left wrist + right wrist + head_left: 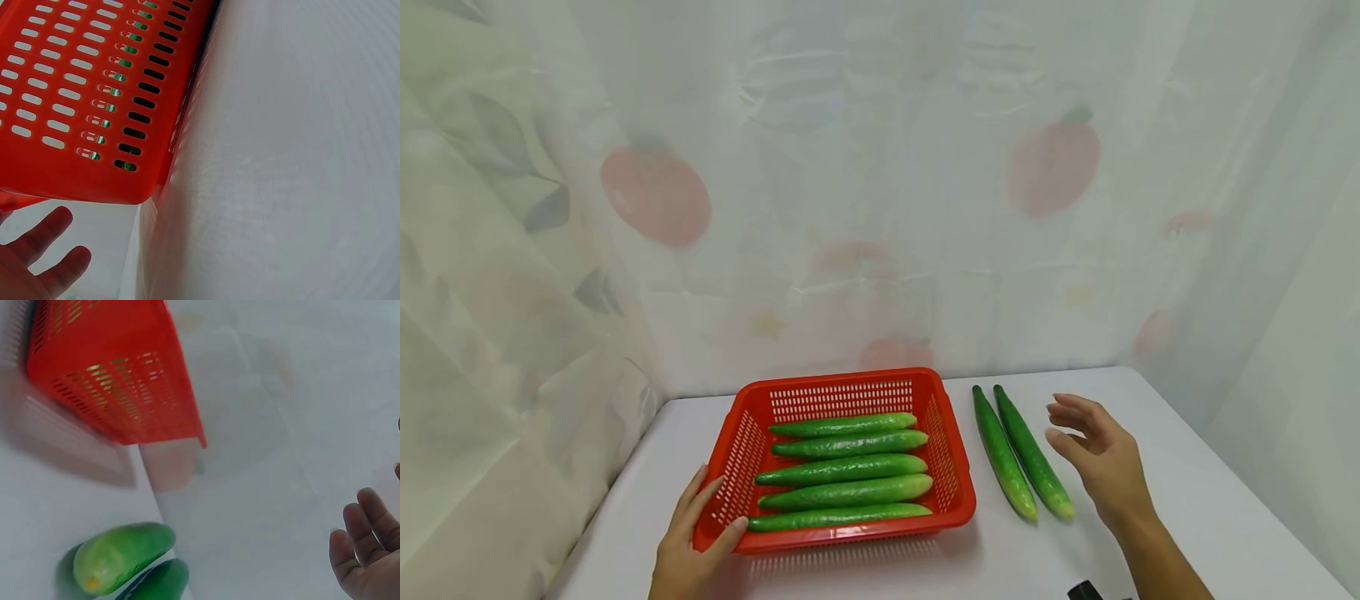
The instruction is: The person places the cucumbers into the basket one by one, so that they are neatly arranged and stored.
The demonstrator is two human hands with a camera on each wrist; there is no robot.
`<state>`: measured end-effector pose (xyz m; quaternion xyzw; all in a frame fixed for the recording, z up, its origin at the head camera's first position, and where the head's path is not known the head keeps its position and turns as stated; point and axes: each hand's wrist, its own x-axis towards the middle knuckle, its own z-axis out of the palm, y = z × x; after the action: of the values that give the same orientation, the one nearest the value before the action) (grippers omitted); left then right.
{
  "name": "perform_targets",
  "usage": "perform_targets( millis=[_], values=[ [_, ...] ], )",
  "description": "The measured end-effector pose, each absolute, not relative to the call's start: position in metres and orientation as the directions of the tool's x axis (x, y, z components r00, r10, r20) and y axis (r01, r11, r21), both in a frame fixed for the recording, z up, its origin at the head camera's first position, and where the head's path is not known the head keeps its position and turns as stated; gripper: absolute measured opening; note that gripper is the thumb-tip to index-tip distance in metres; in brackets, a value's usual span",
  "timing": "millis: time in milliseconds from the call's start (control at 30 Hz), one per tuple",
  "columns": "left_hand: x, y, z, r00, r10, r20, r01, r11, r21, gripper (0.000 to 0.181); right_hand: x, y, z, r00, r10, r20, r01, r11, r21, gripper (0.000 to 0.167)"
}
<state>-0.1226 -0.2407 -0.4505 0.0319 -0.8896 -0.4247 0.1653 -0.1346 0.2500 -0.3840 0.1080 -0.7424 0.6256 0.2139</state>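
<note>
In the head view a red plastic basket (838, 540) holds several green cucumbers (842, 469) lying side by side. My left hand (688, 537) is at the basket's front left corner, thumb by the front rim and fingers spread along the left side. The left wrist view shows straight, spread fingers (62, 272) beside the basket (75, 94); firm contact is unclear. Two more cucumbers, one on the left (1003, 454) and one on the right (1033, 454), lie on the table right of the basket. My right hand (1105, 462) hovers beside them, holding nothing, fingers loosely bent.
A white table (1180, 483) bears everything. Behind it hangs a pale curtain (880, 167) with fruit prints, and more sheeting (490, 333) encloses the left side. A small black object (1084, 590) shows at the bottom edge near my right forearm.
</note>
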Motion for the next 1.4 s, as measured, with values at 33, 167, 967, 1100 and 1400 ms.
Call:
perform_targets(
  millis=[33, 167, 967, 1100, 1400],
  values=[
    [-0.123, -0.241, -0.451, -0.943, -0.197, 0.268, 0.085, 0.637, 0.766, 0.061, -0.135, 0.251, -0.387, -0.889, 0.123, 0.442, -0.414, 0.199, -0.888, 0.041],
    [-0.122, -0.240, -0.451, -0.944, -0.195, 0.267, 0.087, 0.633, 0.769, 0.061, -0.136, 0.255, -0.398, -0.899, 0.179, 0.400, -0.359, 0.220, -0.907, 0.042],
    [-0.124, -0.241, -0.449, -0.952, -0.187, 0.241, 0.069, 0.637, 0.768, 0.063, -0.151, 0.271, -0.475, -0.915, 0.298, 0.272, -0.167, 0.334, -0.928, 0.047],
    [-0.123, -0.240, -0.448, -0.953, -0.187, 0.236, 0.065, 0.639, 0.767, 0.063, -0.150, 0.271, -0.483, -0.927, 0.300, 0.226, -0.113, 0.351, -0.930, 0.047],
    [-0.123, -0.241, -0.448, -0.951, -0.188, 0.247, 0.066, 0.654, 0.754, 0.062, -0.153, 0.274, -0.499, -0.949, 0.245, 0.199, -0.096, 0.376, -0.921, 0.052]
  ],
)
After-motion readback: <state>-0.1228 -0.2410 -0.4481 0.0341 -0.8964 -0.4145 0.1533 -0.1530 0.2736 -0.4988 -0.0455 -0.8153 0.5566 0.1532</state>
